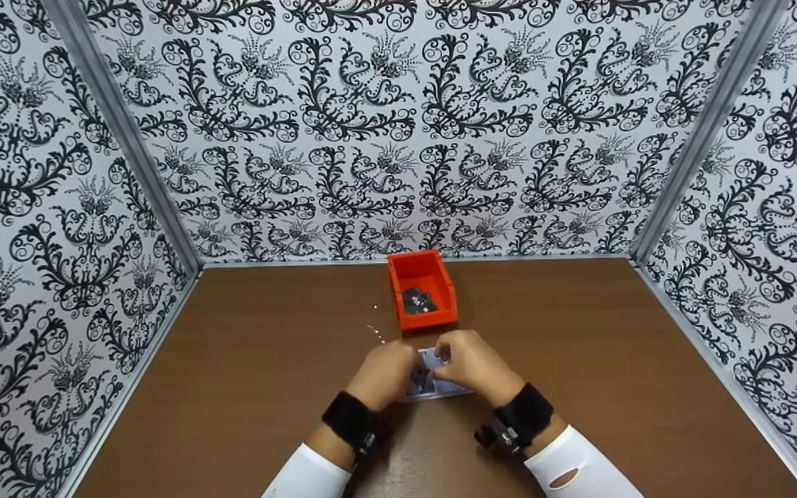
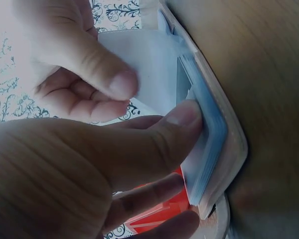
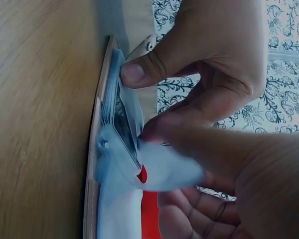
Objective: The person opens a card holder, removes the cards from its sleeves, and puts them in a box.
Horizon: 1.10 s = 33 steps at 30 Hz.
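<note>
A card holder with clear plastic sleeves point(image 2: 214, 132) and a pinkish cover point(image 2: 239, 149) is open on the table in front of me. My left hand point(image 1: 385, 370) grips its stack of sleeves, thumb pressed on the near face. My right hand point(image 1: 478, 366) pinches a raised clear sleeve point(image 2: 149, 59) between thumb and fingers. In the right wrist view, a dark card point(image 3: 122, 124) shows between the sleeves, between the two hands. The fingers hide part of it, and I cannot tell whether it sits fully inside a sleeve.
Behind the hands stands a red bin point(image 1: 448, 304) holding dark cards point(image 1: 418, 301). Small whitish specks point(image 1: 376, 333) mark the brown table point(image 1: 267, 332) left of the bin. Patterned panels point(image 1: 385, 138) enclose the back and sides.
</note>
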Tool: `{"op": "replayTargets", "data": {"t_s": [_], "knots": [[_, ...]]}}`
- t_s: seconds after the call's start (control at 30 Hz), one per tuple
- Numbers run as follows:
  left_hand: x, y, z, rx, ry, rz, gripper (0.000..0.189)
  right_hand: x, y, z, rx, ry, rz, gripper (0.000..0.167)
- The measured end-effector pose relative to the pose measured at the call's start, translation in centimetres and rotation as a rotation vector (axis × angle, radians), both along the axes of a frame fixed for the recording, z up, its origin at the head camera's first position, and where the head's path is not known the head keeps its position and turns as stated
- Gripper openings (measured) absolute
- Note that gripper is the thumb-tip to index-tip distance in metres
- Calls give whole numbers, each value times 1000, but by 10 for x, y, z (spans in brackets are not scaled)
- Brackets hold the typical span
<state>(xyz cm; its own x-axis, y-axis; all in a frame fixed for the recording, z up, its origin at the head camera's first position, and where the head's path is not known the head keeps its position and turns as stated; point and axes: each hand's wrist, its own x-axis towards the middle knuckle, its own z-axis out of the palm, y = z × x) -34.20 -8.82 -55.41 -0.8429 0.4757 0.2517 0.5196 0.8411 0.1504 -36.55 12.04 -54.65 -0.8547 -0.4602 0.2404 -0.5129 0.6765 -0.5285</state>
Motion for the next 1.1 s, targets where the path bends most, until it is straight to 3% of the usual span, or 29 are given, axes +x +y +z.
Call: {"op": "replayTargets", "data": {"t_s": [0.23, 0.5, 0.87, 1.1], "knots": [[2, -1, 0, 22, 15, 17, 17, -2, 3, 4, 20, -48, -111, 17], [4, 0, 2, 26, -58, 56, 19, -7, 12, 4, 77, -135, -203, 34], [0, 1, 5, 15, -107, 85, 16, -16, 17, 1, 115, -191, -206, 37], [4, 2, 5, 39, -139, 83, 22, -20, 22, -2, 116, -228, -204, 35]]}}
